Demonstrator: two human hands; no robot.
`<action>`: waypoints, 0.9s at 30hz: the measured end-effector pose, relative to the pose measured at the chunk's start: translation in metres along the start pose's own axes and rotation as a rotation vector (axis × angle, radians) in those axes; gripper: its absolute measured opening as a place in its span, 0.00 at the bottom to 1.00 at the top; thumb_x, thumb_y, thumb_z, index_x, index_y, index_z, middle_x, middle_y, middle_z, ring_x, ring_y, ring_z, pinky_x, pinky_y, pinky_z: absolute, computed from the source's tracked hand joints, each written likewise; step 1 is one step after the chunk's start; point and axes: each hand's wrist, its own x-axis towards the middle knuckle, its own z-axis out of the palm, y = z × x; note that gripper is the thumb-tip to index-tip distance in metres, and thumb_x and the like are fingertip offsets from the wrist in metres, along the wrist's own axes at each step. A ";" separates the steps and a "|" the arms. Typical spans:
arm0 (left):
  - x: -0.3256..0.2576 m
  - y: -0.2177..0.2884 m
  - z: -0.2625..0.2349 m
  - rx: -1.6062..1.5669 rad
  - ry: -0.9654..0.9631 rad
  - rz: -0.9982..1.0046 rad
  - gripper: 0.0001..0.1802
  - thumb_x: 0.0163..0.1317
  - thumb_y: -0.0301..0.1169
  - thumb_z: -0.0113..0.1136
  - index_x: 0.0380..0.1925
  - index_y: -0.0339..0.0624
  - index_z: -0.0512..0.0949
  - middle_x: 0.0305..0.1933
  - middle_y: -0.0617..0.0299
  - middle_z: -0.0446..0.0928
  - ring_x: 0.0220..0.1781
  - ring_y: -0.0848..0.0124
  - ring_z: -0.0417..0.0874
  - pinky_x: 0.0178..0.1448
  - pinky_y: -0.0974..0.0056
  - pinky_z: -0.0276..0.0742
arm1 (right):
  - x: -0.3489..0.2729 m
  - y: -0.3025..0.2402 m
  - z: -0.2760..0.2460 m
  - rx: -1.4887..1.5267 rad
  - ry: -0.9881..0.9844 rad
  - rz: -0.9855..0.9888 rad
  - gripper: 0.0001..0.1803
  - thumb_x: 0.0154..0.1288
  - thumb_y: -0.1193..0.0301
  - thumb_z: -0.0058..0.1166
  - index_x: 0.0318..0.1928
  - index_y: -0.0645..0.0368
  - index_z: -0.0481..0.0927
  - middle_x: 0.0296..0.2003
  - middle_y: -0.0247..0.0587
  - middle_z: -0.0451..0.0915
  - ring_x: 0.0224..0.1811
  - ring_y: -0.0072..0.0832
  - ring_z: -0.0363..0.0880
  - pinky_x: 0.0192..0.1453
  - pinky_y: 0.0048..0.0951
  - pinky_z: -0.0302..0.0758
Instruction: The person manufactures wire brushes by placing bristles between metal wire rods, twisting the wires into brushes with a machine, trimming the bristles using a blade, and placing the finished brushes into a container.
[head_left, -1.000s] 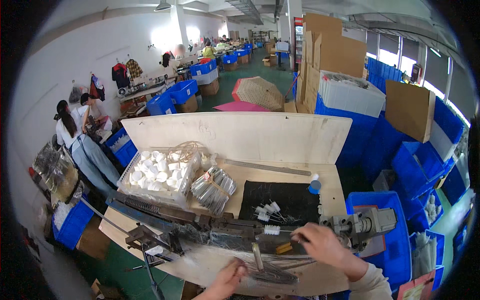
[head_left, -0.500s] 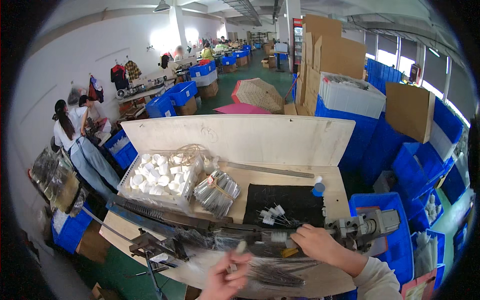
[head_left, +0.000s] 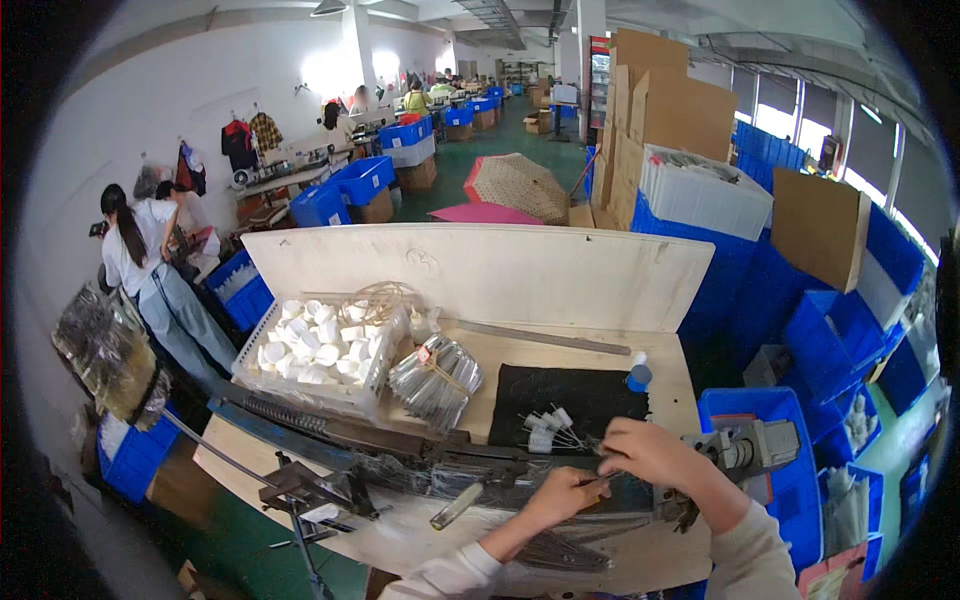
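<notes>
My left hand (head_left: 563, 497) is pinched closed over the metal bar machine (head_left: 480, 460), close to its right end. Just beside it, my right hand (head_left: 652, 455) bends down with fingers pressed together, its tips almost touching the left fingertips. Whatever small piece lies between the fingers is too fine to make out. Several small white brushes with wire stems (head_left: 550, 430) lie on a black mat (head_left: 610, 388) behind the hands. A pale-handled tool (head_left: 457, 506) rests at the machine's front edge, left of my left hand. Loose thin wires (head_left: 560, 550) are spread in front.
A clear bin (head_left: 248, 372) of white caps and a banded bundle of metal wires (head_left: 436, 382) stand at the bench's left. A blue-bodied bottle (head_left: 638, 376) stands near the mat. A motor-like unit (head_left: 750, 446) sits at the right, by blue crates (head_left: 800, 510). Two people stand far left.
My left hand has moved right, from the front to beside the right hand. The right hand has risen slightly and turned. The white brush at the machine has left its place.
</notes>
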 end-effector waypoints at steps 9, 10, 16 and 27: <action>-0.036 0.080 -0.046 1.216 0.151 0.448 0.07 0.55 0.27 0.59 0.34 0.38 0.80 0.36 0.58 0.80 0.32 0.59 0.81 0.32 0.62 0.76 | 0.007 -0.001 0.030 -0.054 0.134 -0.290 0.08 0.51 0.74 0.58 0.35 0.58 0.77 0.32 0.39 0.76 0.40 0.39 0.77 0.43 0.34 0.76; -0.041 0.082 -0.050 1.251 0.198 0.489 0.09 0.56 0.28 0.58 0.37 0.38 0.79 0.40 0.56 0.80 0.33 0.60 0.81 0.32 0.63 0.77 | 0.012 -0.004 0.033 0.079 0.189 -0.302 0.10 0.51 0.74 0.59 0.36 0.60 0.78 0.31 0.40 0.78 0.38 0.39 0.77 0.43 0.35 0.76; -0.117 0.044 -0.017 0.110 0.519 0.003 0.14 0.68 0.34 0.50 0.39 0.35 0.79 0.32 0.59 0.80 0.25 0.70 0.77 0.30 0.66 0.74 | 0.042 -0.007 0.053 0.305 0.149 -0.206 0.13 0.51 0.73 0.61 0.41 0.57 0.81 0.37 0.41 0.81 0.41 0.40 0.79 0.45 0.36 0.76; -0.096 0.078 -0.048 -1.629 0.053 -0.311 0.26 0.65 0.51 0.51 0.39 0.34 0.74 0.18 0.62 0.68 0.15 0.77 0.68 0.17 0.73 0.63 | 0.047 -0.009 0.050 0.328 0.034 -0.147 0.12 0.52 0.73 0.58 0.39 0.62 0.83 0.34 0.50 0.81 0.36 0.47 0.80 0.41 0.40 0.76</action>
